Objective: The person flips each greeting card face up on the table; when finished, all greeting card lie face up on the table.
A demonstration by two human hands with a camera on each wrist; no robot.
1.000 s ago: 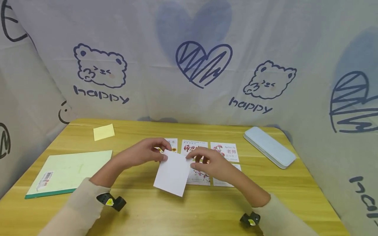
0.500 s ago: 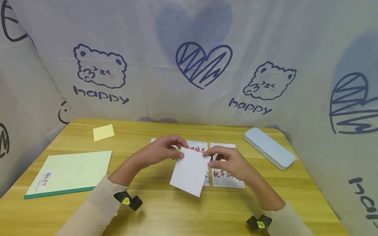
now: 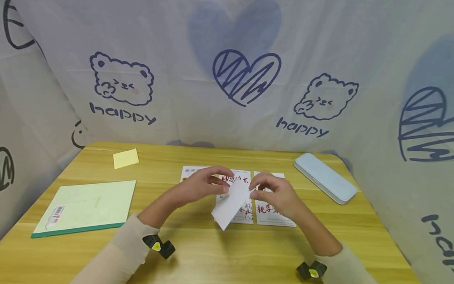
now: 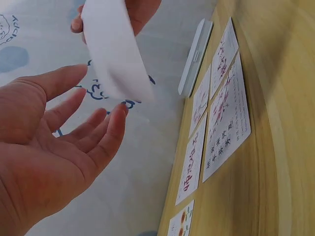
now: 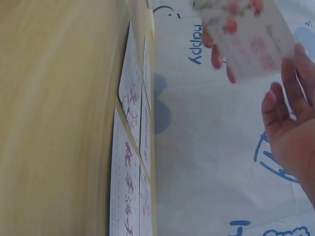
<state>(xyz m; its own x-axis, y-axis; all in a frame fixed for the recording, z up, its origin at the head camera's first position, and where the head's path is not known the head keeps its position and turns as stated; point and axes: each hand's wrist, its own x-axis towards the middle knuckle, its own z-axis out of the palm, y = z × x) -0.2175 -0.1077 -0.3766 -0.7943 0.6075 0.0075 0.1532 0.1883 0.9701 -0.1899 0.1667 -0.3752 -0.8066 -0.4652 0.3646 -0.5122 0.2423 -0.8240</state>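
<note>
My right hand [image 3: 274, 193] pinches a card [image 3: 230, 205] by its edge between thumb and finger, above the table. Its plain white back faces the head view, tilted; the right wrist view shows red flowers and writing on its other side [image 5: 258, 37]. On the card's other side, my left hand [image 3: 202, 184] hovers close, and in the left wrist view its fingers [image 4: 106, 140] are loosely spread, not gripping the card. Below lie several printed cards in two rows, among them a red-lettered card [image 3: 274, 217] and a blossom card [image 3: 245, 215]; the hands partly cover them.
A pale green notebook [image 3: 88, 205] with a barcode sticker lies at the left on the wooden table [image 3: 198, 256]. Behind it is a yellow sticky note [image 3: 125, 158]. A light blue case [image 3: 324, 177] lies at the back right, before a printed cloth [image 3: 184, 130].
Both hands have moved right with the card. It has since swung from facing up flat to a slanted, narrower view, and the left fingers have come off it.
</note>
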